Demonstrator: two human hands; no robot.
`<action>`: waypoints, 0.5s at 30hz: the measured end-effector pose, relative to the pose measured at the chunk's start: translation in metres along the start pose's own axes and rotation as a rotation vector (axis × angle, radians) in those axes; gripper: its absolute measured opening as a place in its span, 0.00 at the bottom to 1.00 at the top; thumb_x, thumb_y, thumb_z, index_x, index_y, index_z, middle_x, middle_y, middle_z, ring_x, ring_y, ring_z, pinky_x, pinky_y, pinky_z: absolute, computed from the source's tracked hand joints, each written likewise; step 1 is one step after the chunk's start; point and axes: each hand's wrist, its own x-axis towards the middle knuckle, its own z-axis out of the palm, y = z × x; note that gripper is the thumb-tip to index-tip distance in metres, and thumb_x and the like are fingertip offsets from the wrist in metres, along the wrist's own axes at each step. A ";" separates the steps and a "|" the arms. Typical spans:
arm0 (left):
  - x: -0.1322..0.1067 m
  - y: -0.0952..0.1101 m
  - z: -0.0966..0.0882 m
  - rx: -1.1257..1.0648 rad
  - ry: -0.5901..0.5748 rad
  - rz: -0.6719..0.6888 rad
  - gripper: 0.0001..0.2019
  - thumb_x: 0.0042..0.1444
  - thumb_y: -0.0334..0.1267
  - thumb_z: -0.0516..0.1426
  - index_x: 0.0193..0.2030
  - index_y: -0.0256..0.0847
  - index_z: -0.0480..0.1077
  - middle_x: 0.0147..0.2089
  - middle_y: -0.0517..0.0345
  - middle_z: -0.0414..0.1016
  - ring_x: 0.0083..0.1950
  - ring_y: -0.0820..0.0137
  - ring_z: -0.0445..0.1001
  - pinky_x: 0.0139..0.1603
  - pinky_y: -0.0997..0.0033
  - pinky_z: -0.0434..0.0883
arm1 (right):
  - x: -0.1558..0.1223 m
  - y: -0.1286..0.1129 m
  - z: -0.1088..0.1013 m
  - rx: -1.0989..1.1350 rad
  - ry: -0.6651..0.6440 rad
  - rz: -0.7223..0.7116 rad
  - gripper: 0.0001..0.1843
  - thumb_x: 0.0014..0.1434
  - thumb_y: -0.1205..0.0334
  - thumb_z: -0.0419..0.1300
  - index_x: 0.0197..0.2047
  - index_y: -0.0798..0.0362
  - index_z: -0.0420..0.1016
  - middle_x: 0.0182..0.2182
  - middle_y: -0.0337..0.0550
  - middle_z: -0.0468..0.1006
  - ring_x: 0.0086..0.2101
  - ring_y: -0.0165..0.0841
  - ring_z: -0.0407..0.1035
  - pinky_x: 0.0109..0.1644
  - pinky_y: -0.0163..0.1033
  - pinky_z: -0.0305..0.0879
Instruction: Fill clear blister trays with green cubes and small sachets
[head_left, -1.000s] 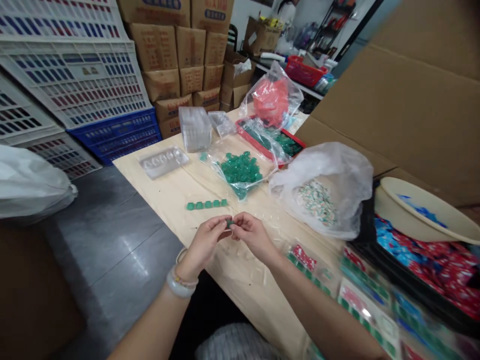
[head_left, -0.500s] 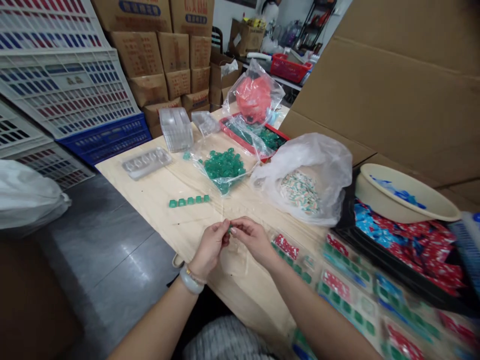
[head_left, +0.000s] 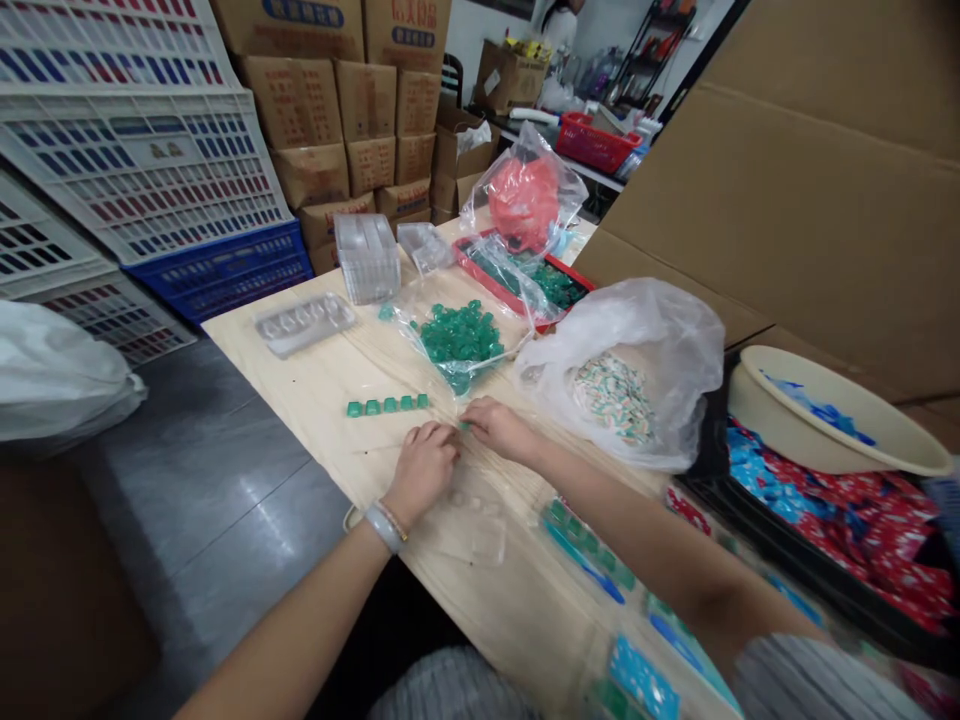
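My left hand (head_left: 424, 472) rests curled on the pale wooden table (head_left: 315, 440), and my right hand (head_left: 499, 430) lies just beyond it. A small green plastic piece (head_left: 465, 425) sits at my right fingertips, between the hands. It is mostly hidden by the fingers. Just ahead of my left hand, a short row of several green cubes (head_left: 388, 404) stands on the wood. Beyond them lies a clear plastic bag of green pieces (head_left: 459, 340), close to my right hand but not touched.
A white bag of mixed pieces (head_left: 611, 400) lies right of my hands. Further back are clear plastic trays (head_left: 367, 258) and a red tray (head_left: 517, 275). Printed cards with green pieces (head_left: 585, 550) lie at the front right. A beige basin (head_left: 825, 415) sits on a black tray.
Both hands have dropped from the raised pinch to the table and moved forward. My right arm now reaches further out, and a grey sleeve shows at the lower right.
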 end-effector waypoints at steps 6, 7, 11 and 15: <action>-0.004 -0.001 0.006 0.005 0.007 0.014 0.10 0.52 0.30 0.49 0.35 0.40 0.71 0.46 0.50 0.66 0.50 0.61 0.58 0.50 0.57 0.55 | -0.002 -0.008 0.004 -0.108 -0.065 -0.006 0.09 0.52 0.73 0.51 0.35 0.60 0.70 0.33 0.48 0.71 0.39 0.34 0.62 0.44 0.39 0.59; -0.005 -0.002 0.004 -0.026 0.015 0.019 0.09 0.52 0.31 0.50 0.36 0.40 0.71 0.46 0.50 0.66 0.50 0.61 0.58 0.50 0.58 0.55 | -0.004 -0.007 0.006 -0.080 -0.040 0.023 0.10 0.52 0.73 0.52 0.38 0.60 0.70 0.35 0.49 0.71 0.40 0.34 0.62 0.45 0.39 0.59; 0.019 -0.016 -0.023 -0.264 0.192 0.000 0.07 0.52 0.35 0.51 0.35 0.41 0.69 0.40 0.51 0.66 0.45 0.65 0.61 0.48 0.64 0.59 | -0.009 0.001 0.005 0.069 0.076 0.064 0.16 0.49 0.68 0.57 0.44 0.58 0.66 0.40 0.50 0.70 0.43 0.36 0.63 0.46 0.42 0.60; 0.099 -0.049 -0.062 -0.436 0.354 -0.114 0.06 0.50 0.37 0.53 0.27 0.41 0.69 0.32 0.53 0.66 0.41 0.64 0.63 0.49 0.66 0.57 | 0.021 0.009 -0.027 0.082 0.298 0.032 0.15 0.54 0.63 0.54 0.46 0.54 0.66 0.40 0.50 0.70 0.42 0.37 0.63 0.46 0.45 0.60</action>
